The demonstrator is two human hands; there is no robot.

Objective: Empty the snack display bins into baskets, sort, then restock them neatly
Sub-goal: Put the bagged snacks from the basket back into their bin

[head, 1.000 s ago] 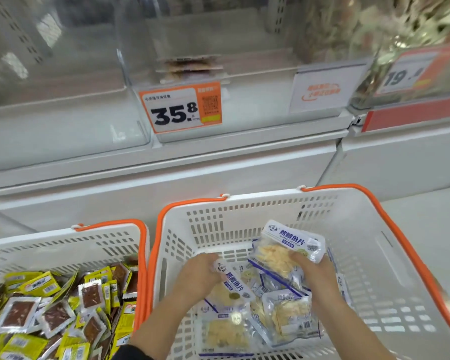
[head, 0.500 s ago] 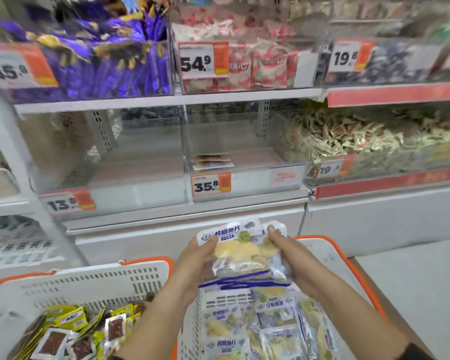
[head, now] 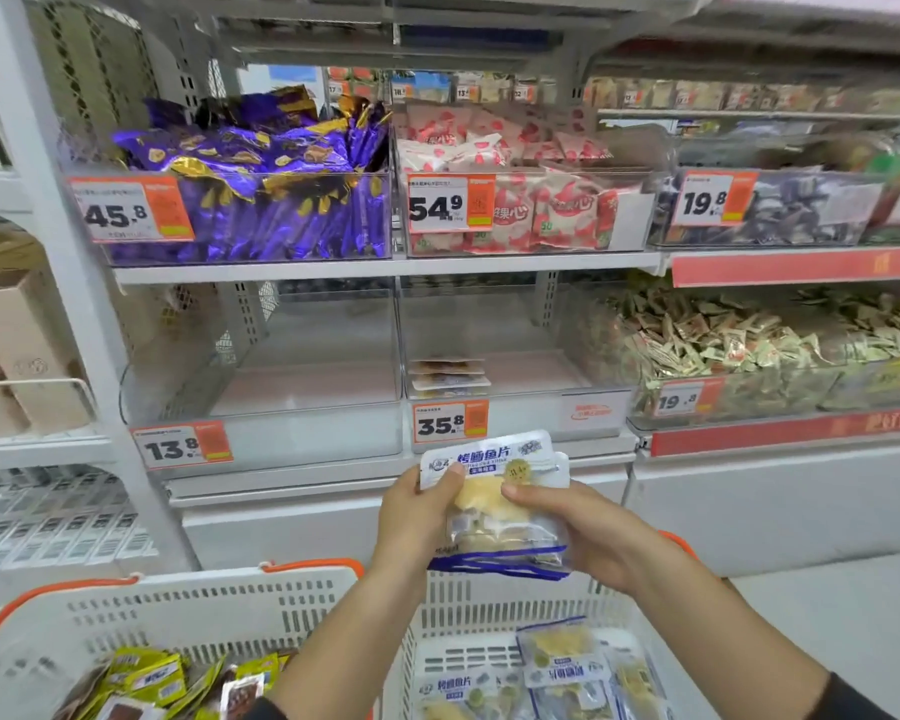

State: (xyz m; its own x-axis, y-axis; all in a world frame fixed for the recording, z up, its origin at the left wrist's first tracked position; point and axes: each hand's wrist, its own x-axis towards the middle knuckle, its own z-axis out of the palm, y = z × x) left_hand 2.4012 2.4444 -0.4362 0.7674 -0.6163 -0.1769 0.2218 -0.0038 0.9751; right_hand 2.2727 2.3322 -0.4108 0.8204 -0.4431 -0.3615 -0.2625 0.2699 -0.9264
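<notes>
A small stack of fish-slice packets (head: 500, 506), clear with blue-and-white tops, is held upright between both hands above the right basket (head: 489, 600). My left hand (head: 411, 517) grips its left edge with the thumb on the front. My right hand (head: 578, 527) cups its right side, fingers across the front. More of the same packets (head: 546, 672) lie in that basket. Straight ahead is the clear bin tagged 35.8 (head: 520, 407), with a few flat packets (head: 448, 379) at its left. The bin tagged 13.8 (head: 281, 428) to its left looks bare.
The left basket (head: 178, 610) holds several yellow and brown snack packets (head: 167, 683). Upper bins carry purple packs (head: 261, 200) and pink-white packs (head: 520, 200). A bin of small beige wrapped snacks (head: 723, 345) sits right of the 35.8 bin. Grey floor lies at lower right.
Both hands gathered packets inside the right basket, then lifted the stack up in front of the 35.8 bin. My view tilted up from the baskets to the shelves.
</notes>
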